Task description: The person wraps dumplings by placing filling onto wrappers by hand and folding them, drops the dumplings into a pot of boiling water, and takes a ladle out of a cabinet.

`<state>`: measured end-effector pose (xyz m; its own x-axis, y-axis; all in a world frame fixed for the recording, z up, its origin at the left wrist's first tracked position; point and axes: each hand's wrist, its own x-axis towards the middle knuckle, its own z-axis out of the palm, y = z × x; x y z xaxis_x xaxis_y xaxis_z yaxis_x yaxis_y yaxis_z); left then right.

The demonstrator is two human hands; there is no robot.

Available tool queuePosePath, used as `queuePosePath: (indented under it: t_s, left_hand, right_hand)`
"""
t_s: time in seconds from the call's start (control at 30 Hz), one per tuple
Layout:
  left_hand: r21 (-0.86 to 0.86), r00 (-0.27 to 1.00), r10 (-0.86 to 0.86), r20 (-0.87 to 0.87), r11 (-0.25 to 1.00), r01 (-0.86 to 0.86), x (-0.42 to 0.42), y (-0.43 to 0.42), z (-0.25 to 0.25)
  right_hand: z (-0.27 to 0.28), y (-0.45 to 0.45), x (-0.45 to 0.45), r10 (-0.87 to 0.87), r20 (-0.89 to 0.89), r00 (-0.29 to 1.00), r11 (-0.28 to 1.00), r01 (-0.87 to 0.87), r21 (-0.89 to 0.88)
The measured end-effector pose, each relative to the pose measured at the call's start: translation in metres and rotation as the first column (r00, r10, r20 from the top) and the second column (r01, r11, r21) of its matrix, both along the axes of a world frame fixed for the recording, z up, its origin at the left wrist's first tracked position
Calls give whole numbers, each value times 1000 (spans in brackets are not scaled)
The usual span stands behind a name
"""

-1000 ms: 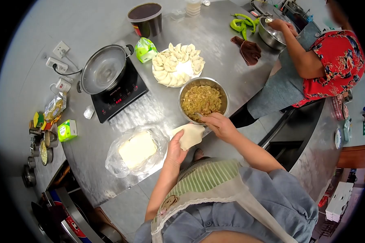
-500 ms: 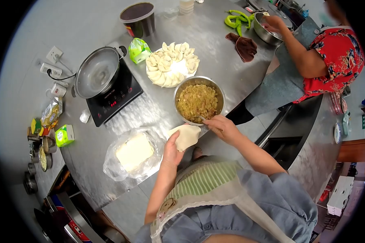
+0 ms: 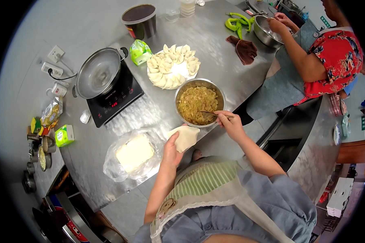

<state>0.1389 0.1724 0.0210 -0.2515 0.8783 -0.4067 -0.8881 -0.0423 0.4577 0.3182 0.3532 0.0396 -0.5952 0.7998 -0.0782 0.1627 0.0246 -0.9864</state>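
A flat, pale dough wrapper (image 3: 186,138) lies across my left hand (image 3: 172,152), its thumb over the near edge. My right hand (image 3: 230,123) grips a spoon (image 3: 228,116), whose tip is in the chopped filling (image 3: 196,103) at the right side of a metal bowl (image 3: 179,111). Just behind the bowl stands a round plate of folded dumplings (image 3: 166,67). Left of my left hand, a stack of pale wrappers (image 3: 136,153) sits in an open clear plastic bag (image 3: 113,162).
A pan (image 3: 99,73) stands on a lit induction cooker (image 3: 115,103). Behind are a dark tub (image 3: 140,22) and a green packet (image 3: 140,52). Green peppers (image 3: 238,23) and a brown cloth (image 3: 243,50) lie near a co-worker (image 3: 332,60) with a steel bowl (image 3: 265,34).
My right hand has shifted right and slightly up, the spoon now reaching into the filling from the right. The co-worker's hands have risen over the steel bowl. My left hand stays on the wrapper.
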Motion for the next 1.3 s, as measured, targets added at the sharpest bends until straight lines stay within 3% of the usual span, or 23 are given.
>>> queuePosePath:
  t_s: [0.03, 0.07, 0.13, 0.27, 0.33, 0.37, 0.43, 0.47, 0.53, 0.6, 0.73, 0.8, 0.9, 1.03, 1.1, 1.23, 1.3]
  left_hand:
    - [-2, 1000, 0, 4, 1000, 0, 0, 1, 1]
    - [-6, 1000, -3, 10, 1000, 3, -1, 1, 2]
    - [-15, 1000, -2, 19, 1000, 2, 0, 3, 5]
    - [-4, 1000, -1, 15, 1000, 1, -1, 4, 8]
    - [10, 1000, -9, 6, 1000, 9, -2, 5, 10]
    - [0, 1000, -10, 3, 1000, 10, -1, 5, 12]
    - [-11, 1000, -9, 0, 1000, 9, -3, 5, 16]
    - [-56, 999, -16, -34, 998, 14, -5, 4, 18]
    - [-102, 997, -25, -66, 995, 18, -9, 4, 22]
    - [-329, 964, 34, -263, 936, -123, -10, 2, 31]
    - [-334, 948, 90, -305, 922, -195, -12, 16, 59]
    - [-249, 993, -7, -116, 968, -22, -16, 24, 59]
    - [-174, 999, -42, -30, 984, 37, -12, 37, 69]
    - [-170, 996, 4, 85, 985, 10, -9, 53, 87]
    - [-65, 991, 0, 131, 998, 9, -10, 56, 90]
    - [-72, 993, 8, 121, 997, 1, -12, 58, 98]
    - [20, 983, -26, 182, 1000, 23, -13, 57, 90]
  right_hand:
    - [3, 0, -2, 28, 44, 999, 973, -37, 229]
    - [8, -1, -1, 29, 47, 998, 973, -39, 228]
    - [18, -4, 2, 161, 220, 962, 801, -257, 541]
    - [14, -7, 3, 149, 205, 967, 830, -235, 507]
    - [7, -3, 3, 83, 78, 994, 985, -93, 143]
    - [5, 1, 6, 84, 78, 993, 985, -94, 141]
    - [11, 11, 6, -36, -16, 999, 955, 30, -297]
    - [11, 14, 7, -63, -4, 998, 930, 57, -363]
    - [14, 19, 8, -85, -34, 996, 910, 64, -409]
    - [17, 23, 10, -109, -61, 992, 888, 70, -454]
    - [27, 28, 11, -133, -159, 978, 849, 29, -528]
    - [35, 30, 10, -117, -204, 972, 841, -12, -541]
    - [48, 26, 7, -93, -311, 946, 831, -98, -547]
    - [52, 17, 1, -65, -407, 911, 844, -168, -509]
    - [50, 13, 0, -46, -452, 891, 844, -207, -494]
    - [36, 7, 0, -97, -568, 817, 784, -288, -549]
    - [30, 7, 0, -122, -583, 803, 753, -308, -581]
